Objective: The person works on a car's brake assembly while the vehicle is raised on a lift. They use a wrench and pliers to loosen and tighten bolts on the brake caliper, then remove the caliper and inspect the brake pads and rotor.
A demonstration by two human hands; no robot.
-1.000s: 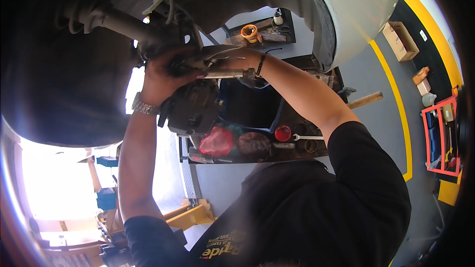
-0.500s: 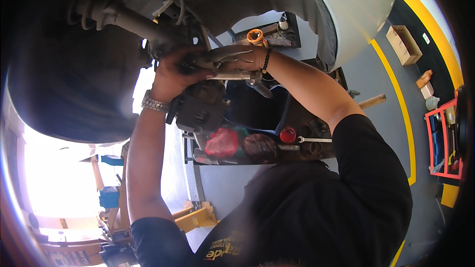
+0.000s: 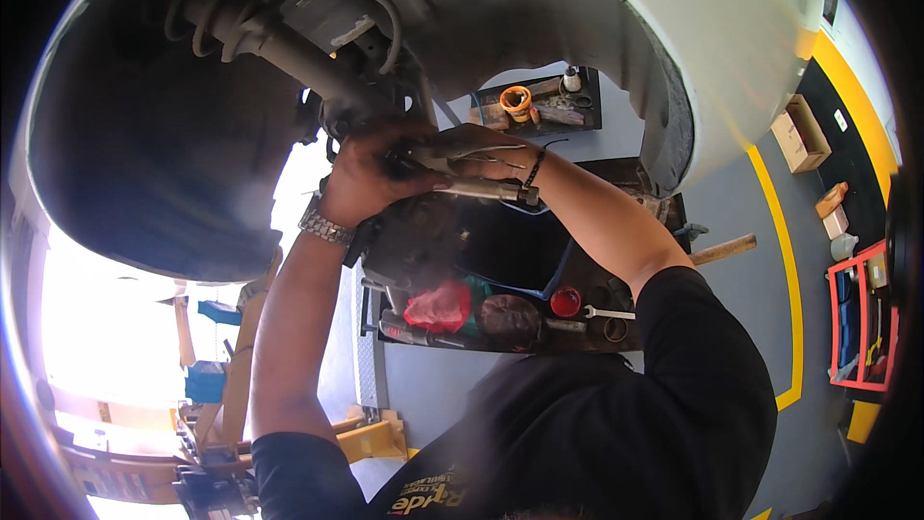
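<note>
Beneath the strut point(image 3: 298, 58) in the wheel well, both my hands are close together. My left hand point(image 3: 371, 178), below a metal watch, is closed around a dark part I cannot make out, its thumb near a metal rod point(image 3: 481, 190) with a hex end. My right hand point(image 3: 496, 166), with a dark bracelet at the wrist, reaches in from the right and closes around a pliers-like tool point(image 3: 481, 149) with slim metal handles. Its jaws are hidden by my left hand. The rod lies just below the tool, pointing right.
Under the hands stands a bench holding a dark blue-rimmed bin point(image 3: 520, 250), a red rag point(image 3: 438, 306), a red lid point(image 3: 565, 302) and a wrench point(image 3: 608, 313). A wooden handle point(image 3: 724, 249) juts out rightward. Farther back, a tray holds an orange tub point(image 3: 516, 103). The pale fender point(image 3: 712, 48) curves above.
The view has shifted, so hands and wheel well appear lower and farther right. My hands keep their close hold. The short cylinder seen hanging below the rod's end no longer shows there.
</note>
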